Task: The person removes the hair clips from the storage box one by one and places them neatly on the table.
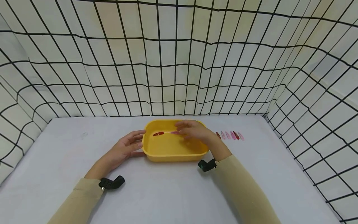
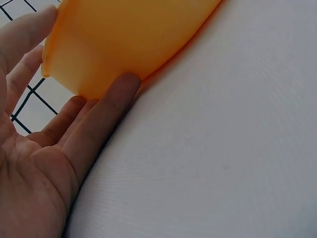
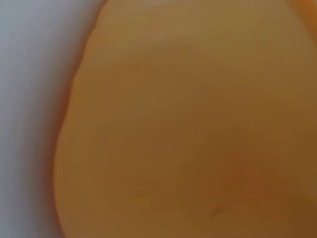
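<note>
A yellow plastic tray (image 1: 173, 158) sits on the white table. My left hand (image 1: 126, 148) steadies its left end, fingers spread along the outer wall and rim; the left wrist view shows fingertips (image 2: 130, 82) against the lower wall. Inside the tray lie a red hair clip (image 1: 158, 133) and a pink hair clip (image 1: 174, 132). My right hand (image 1: 194, 130) reaches over the tray's right half, palm down with loosely extended fingers, its fingertips right at the pink clip and overlapping it. In the right wrist view only the blurred tray wall (image 3: 148, 124) shows, without the hand.
To the right of the tray, several pink and red hair clips (image 1: 233, 135) lie in a row on the white tabletop (image 1: 173, 189). Black wire mesh (image 1: 176, 65) with white sheeting behind it rises along the back and both sides. Each wrist wears a black camera strap (image 1: 112, 183).
</note>
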{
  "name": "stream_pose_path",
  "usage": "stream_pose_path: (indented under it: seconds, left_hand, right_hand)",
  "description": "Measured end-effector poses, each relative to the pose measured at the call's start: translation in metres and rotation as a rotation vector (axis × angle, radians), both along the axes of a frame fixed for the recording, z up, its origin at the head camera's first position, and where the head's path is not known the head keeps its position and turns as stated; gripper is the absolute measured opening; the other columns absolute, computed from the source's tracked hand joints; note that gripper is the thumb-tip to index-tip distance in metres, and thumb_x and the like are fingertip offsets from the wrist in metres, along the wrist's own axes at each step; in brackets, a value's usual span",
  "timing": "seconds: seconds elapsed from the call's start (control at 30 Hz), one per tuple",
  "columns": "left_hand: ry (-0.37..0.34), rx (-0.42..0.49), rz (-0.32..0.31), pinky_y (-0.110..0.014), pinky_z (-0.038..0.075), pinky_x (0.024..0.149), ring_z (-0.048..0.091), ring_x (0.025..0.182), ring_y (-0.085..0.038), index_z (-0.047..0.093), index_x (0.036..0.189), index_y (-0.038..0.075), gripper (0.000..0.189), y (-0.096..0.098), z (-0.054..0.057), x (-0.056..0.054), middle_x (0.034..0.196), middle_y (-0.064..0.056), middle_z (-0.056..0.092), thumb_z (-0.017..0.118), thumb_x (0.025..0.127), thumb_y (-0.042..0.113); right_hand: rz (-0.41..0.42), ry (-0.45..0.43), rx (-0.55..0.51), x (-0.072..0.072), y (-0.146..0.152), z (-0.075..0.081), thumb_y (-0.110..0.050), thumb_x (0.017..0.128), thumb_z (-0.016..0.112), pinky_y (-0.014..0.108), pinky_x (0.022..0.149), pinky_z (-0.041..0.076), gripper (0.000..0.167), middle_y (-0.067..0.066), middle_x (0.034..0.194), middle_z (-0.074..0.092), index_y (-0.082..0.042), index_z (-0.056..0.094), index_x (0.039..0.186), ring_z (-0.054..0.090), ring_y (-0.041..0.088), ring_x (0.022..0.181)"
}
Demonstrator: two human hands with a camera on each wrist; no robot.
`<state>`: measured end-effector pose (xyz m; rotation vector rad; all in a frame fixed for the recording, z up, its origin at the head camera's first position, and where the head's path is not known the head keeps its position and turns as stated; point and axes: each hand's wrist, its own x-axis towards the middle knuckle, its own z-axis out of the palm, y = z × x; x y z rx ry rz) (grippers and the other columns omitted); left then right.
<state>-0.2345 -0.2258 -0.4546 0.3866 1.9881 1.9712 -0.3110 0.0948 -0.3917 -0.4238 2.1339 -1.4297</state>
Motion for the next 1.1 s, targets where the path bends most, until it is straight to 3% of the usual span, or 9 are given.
stream_pose_path:
  seconds: [0.2,0.47,0.67,0.87,1.1]
  left_hand:
    - [0.006,0.003,-0.008,-0.041,0.057,0.095,0.06,0.123,-0.02,0.034,0.154,0.014,0.056,0.001,-0.002,-0.002,0.159,-0.015,0.032,0.057,0.103,0.018]
    - [0.0,-0.013,0.009,-0.041,0.057,0.094,0.059,0.124,-0.021,0.036,0.153,0.015,0.055,0.0,-0.002,-0.002,0.159,-0.014,0.033,0.057,0.103,0.018]
    - [0.011,-0.015,0.008,-0.04,0.057,0.094,0.059,0.124,-0.022,0.035,0.153,0.015,0.056,-0.002,-0.002,-0.002,0.159,-0.015,0.032,0.057,0.102,0.019]
    - [0.013,-0.017,0.006,-0.04,0.057,0.094,0.06,0.122,-0.019,0.036,0.153,0.015,0.056,-0.003,-0.002,-0.002,0.158,-0.015,0.033,0.058,0.102,0.02]
    - [0.011,-0.013,0.002,-0.04,0.057,0.094,0.059,0.124,-0.02,0.035,0.154,0.015,0.056,-0.001,-0.002,-0.002,0.159,-0.015,0.032,0.058,0.102,0.02]
  right_hand:
    - [-0.011,-0.011,0.068,0.0,-0.002,-0.005,-0.013,0.099,0.055,0.031,0.084,0.05,0.046,0.008,0.142,0.052,-0.016,0.052,0.145,0.057,0.024,0.091]
    - [-0.067,-0.082,0.07,0.01,0.001,0.001,-0.014,0.101,0.055,0.031,0.087,0.056,0.044,0.016,0.125,0.063,-0.013,0.051,0.145,0.063,0.027,0.101]
    - [-0.016,0.023,0.121,0.008,-0.002,0.003,-0.014,0.101,0.052,0.032,0.079,0.051,0.04,0.015,0.136,0.057,-0.011,0.055,0.141,0.055,0.027,0.084]
    - [-0.024,0.056,0.229,-0.003,-0.012,-0.005,-0.016,0.1,0.056,0.028,0.069,0.049,0.035,0.01,0.116,0.061,-0.012,0.06,0.135,0.051,0.021,0.066]
    - [-0.036,0.142,0.336,-0.005,-0.023,-0.012,-0.018,0.093,0.068,0.025,0.066,0.054,0.034,0.006,0.093,0.068,-0.007,0.065,0.125,0.06,0.018,0.071]
